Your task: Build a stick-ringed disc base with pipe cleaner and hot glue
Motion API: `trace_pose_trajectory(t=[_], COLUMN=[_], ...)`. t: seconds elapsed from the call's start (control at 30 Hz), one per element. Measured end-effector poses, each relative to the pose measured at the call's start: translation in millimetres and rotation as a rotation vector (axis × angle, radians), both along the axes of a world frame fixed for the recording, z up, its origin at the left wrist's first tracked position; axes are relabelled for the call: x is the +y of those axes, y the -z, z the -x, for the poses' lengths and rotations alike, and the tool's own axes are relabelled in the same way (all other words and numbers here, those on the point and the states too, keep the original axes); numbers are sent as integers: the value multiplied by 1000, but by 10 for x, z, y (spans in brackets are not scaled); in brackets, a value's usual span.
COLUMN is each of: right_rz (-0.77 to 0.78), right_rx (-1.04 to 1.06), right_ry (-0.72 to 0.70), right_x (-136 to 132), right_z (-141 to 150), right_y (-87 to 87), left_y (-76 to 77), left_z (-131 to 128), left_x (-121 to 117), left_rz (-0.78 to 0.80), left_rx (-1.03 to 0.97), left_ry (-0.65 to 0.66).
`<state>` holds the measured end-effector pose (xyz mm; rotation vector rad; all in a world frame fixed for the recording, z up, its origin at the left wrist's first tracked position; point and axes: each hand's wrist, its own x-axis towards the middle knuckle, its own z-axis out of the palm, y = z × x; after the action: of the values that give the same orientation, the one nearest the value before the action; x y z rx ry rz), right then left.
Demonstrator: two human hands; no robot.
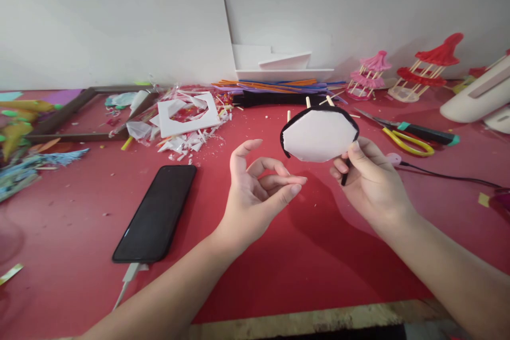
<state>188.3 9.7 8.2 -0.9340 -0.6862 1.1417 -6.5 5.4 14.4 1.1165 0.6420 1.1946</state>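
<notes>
My right hand (368,178) pinches the lower right edge of a white octagonal card piece (319,135) rimmed with black pipe cleaner, with several small wooden sticks poking up behind it. It is held tilted above the red table (279,255). A loose black pipe cleaner end hangs down between the fingers. My left hand (258,186) hovers just left of the piece, holding nothing, its fingers loosely curled and apart.
A black phone (157,212) lies on its cable at the left. White paper scraps and a cut-out frame (187,114) sit behind it. Pipe cleaners (274,90), yellow scissors (408,141), a glue gun cable and pink and red stick pagodas (428,66) line the back.
</notes>
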Motion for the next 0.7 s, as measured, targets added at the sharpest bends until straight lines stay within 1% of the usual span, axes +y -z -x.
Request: trace_pose_trajectory(t=[0.2, 0.57, 0.7], right_rz=[-6, 8, 0], right_rx=[-15, 7, 3], right_ry=[-8, 3, -2], right_x=[5, -1, 6], right_z=[-7, -2, 1], right_y=[8, 2, 9], left_y=[4, -24, -12], left_z=[-6, -5, -10], left_x=[5, -8, 5], left_rz=[6, 27, 22], left_rx=[15, 17, 15], left_ry=[-35, -7, -10])
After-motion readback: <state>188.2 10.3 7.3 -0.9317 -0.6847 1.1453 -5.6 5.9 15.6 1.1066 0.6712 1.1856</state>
